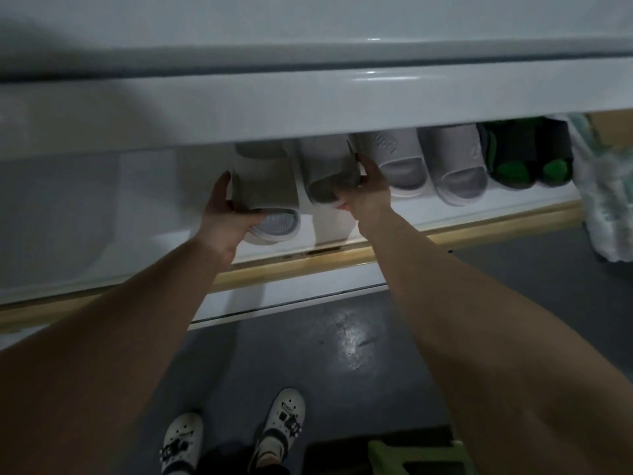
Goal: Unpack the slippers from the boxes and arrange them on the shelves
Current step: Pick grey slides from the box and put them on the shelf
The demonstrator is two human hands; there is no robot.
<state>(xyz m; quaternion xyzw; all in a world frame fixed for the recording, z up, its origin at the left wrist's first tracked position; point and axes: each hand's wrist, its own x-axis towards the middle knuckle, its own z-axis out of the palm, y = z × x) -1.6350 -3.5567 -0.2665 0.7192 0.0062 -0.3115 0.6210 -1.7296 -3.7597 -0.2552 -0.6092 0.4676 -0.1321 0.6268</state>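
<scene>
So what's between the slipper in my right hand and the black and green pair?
Two light grey slippers, side by side on the shelf, as the head view shows.

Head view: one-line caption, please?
Left hand grips left grey slipper, right hand grips right grey slipper, on white shelf.

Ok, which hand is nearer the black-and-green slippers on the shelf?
Right. The right hand holds a grey slipper, one pale pair away from the black-and-green slippers; the left hand holds another farther left.
</scene>
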